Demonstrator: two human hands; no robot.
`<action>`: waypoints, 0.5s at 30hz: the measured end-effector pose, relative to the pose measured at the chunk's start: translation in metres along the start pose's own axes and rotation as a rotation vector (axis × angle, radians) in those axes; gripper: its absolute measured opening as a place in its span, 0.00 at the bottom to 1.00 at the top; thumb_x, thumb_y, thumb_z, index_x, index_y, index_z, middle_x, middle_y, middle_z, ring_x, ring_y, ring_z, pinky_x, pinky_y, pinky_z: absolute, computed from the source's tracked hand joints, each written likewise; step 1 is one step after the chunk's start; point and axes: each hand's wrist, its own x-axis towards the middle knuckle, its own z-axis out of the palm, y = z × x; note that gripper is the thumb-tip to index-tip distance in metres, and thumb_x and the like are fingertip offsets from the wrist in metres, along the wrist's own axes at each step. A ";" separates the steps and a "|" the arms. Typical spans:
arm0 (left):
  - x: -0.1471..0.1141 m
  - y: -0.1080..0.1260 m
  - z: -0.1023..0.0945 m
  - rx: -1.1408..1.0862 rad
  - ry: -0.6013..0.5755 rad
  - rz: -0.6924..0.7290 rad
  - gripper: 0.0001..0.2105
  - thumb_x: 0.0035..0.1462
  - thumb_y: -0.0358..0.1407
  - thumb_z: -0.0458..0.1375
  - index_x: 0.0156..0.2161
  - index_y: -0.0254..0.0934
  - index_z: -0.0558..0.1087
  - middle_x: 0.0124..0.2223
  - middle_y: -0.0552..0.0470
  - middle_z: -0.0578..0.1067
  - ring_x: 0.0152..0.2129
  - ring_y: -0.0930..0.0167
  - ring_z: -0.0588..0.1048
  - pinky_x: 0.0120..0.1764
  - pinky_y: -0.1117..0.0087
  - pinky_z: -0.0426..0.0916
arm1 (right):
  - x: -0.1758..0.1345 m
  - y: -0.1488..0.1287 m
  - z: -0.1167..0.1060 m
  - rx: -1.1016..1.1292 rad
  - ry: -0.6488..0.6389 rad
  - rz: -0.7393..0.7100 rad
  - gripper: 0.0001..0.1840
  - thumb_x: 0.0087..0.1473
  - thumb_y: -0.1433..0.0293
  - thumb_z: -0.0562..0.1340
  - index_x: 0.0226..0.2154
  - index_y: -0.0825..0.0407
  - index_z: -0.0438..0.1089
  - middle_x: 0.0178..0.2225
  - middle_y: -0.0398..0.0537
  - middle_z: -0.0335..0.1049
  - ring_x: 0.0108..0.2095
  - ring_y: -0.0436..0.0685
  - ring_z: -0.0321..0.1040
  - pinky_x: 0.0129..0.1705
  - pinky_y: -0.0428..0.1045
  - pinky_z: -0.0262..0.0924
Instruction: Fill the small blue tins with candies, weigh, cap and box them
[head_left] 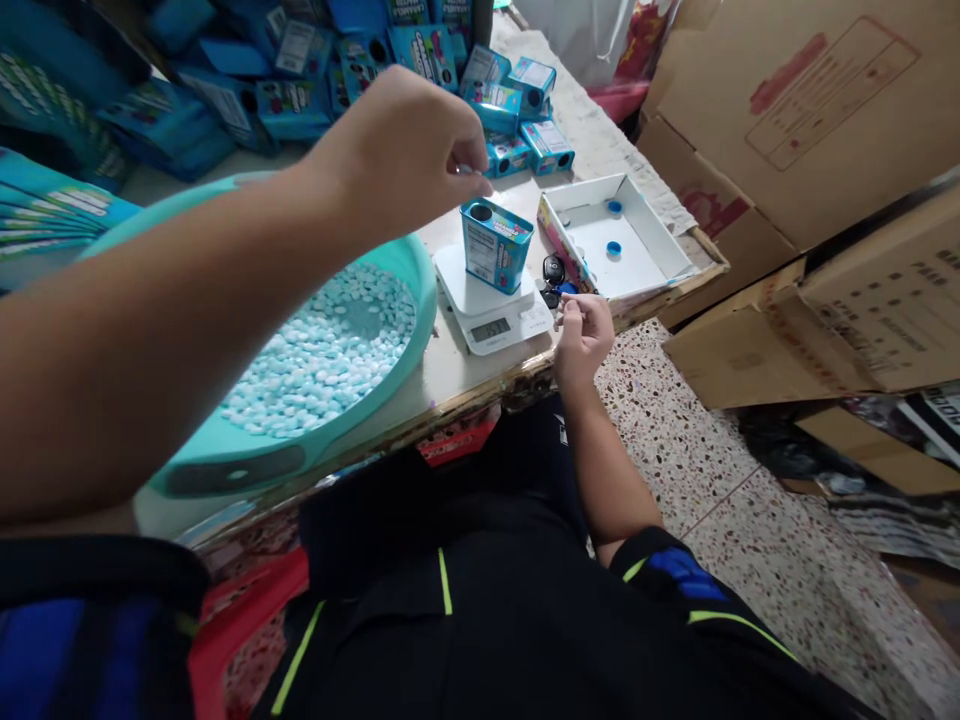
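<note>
A blue printed tin point(496, 248) stands upright on a white digital scale point(495, 328), its round opening dark on top. Over the tin hovers my left hand point(409, 155), reaching across from the left with thumb and fingers pinched together; what is between them is hidden. Beside the scale's front right corner, my right hand point(583, 338) is closed with its fingers curled, and I cannot make out what it holds. Under my left forearm sits a turquoise basin point(424, 290) with many pale blue and white candies point(315, 375). The scale's display is lit, its digits blurred.
Several more blue tins point(517, 105) are piled at the back. A shallow white box point(652, 235) with blue caps point(613, 248) lies right of the scale, black keys point(553, 270) beside it. Cardboard boxes point(810, 120) stand beyond the table's right edge.
</note>
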 end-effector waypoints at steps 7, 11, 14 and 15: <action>-0.028 -0.012 -0.038 0.030 0.044 -0.179 0.31 0.63 0.57 0.52 0.48 0.29 0.83 0.33 0.52 0.71 0.42 0.55 0.81 0.48 0.54 0.69 | 0.001 -0.001 0.001 0.046 -0.038 -0.012 0.14 0.69 0.62 0.54 0.37 0.48 0.72 0.38 0.48 0.69 0.41 0.55 0.72 0.42 0.55 0.69; -0.018 -0.010 -0.027 -0.012 0.042 -0.177 0.26 0.62 0.52 0.58 0.47 0.28 0.84 0.32 0.51 0.71 0.42 0.55 0.80 0.47 0.56 0.68 | 0.002 -0.006 0.000 -0.017 -0.036 -0.041 0.14 0.69 0.63 0.53 0.37 0.48 0.71 0.37 0.48 0.70 0.41 0.55 0.72 0.42 0.54 0.69; -0.005 -0.002 -0.014 -0.002 -0.006 -0.125 0.19 0.61 0.46 0.63 0.42 0.28 0.85 0.30 0.49 0.73 0.37 0.58 0.79 0.42 0.62 0.68 | 0.003 -0.010 -0.002 -0.038 -0.053 -0.047 0.13 0.69 0.65 0.53 0.36 0.48 0.70 0.37 0.47 0.71 0.41 0.54 0.72 0.44 0.55 0.69; -0.002 0.000 -0.011 0.024 -0.030 -0.098 0.18 0.62 0.44 0.63 0.41 0.28 0.85 0.29 0.48 0.73 0.36 0.60 0.79 0.40 0.62 0.67 | 0.003 -0.011 -0.002 -0.032 -0.064 -0.044 0.12 0.68 0.65 0.54 0.36 0.48 0.70 0.37 0.47 0.71 0.41 0.54 0.72 0.45 0.55 0.68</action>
